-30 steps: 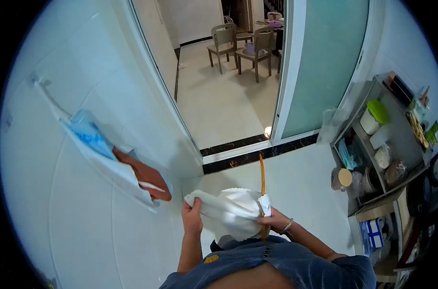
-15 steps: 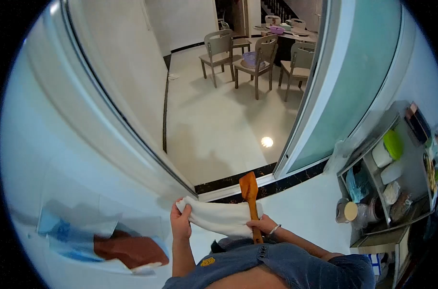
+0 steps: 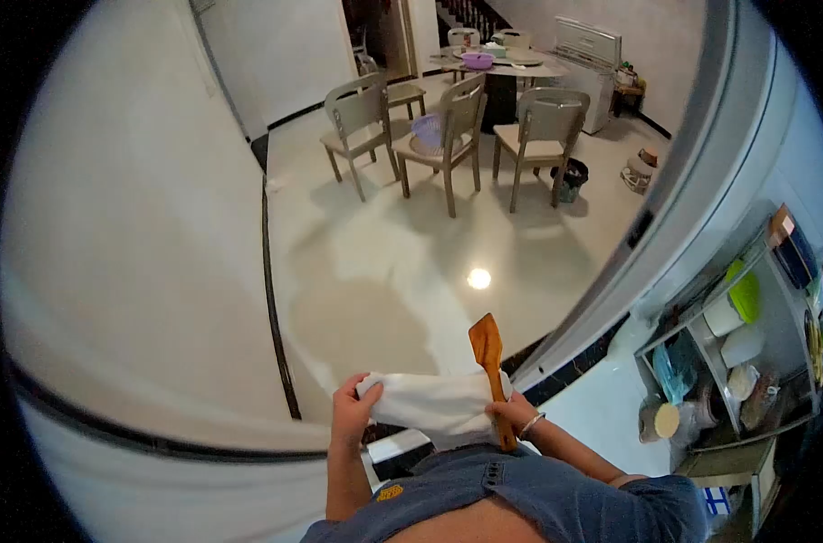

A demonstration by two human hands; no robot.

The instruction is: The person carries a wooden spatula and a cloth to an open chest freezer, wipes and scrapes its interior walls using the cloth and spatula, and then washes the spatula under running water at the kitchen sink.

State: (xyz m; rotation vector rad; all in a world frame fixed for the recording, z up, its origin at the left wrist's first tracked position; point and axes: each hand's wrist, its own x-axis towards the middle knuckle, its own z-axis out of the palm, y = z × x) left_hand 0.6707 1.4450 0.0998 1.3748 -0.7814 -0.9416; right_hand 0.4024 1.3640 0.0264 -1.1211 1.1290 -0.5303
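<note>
Fingers of left hand (image 3: pixel 348 416) pinch white cloth (image 3: pixel 434 403) near 6 o'clock; right hand (image 3: pixel 518 414) grasps its other end plus wooden spatula (image 3: pixel 488 349), near 5 o'clock; cloth likely light, limp, best held by ends; spatula likely stiff, by handle

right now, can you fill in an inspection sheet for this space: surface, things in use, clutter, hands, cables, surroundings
Surface: pale, glossy floor with a bright light reflection
Job's things: white cloth, held up off the floor; wooden spatula, blade pointing away from the body
Clutter: shelf holding a green-lidded tub, blue bag and more
Hands: left hand grips one cloth end; right hand grips the spatula handle near the other
Cables: nothing seen
Surroundings: chairs, table with purple basin, bin
</note>
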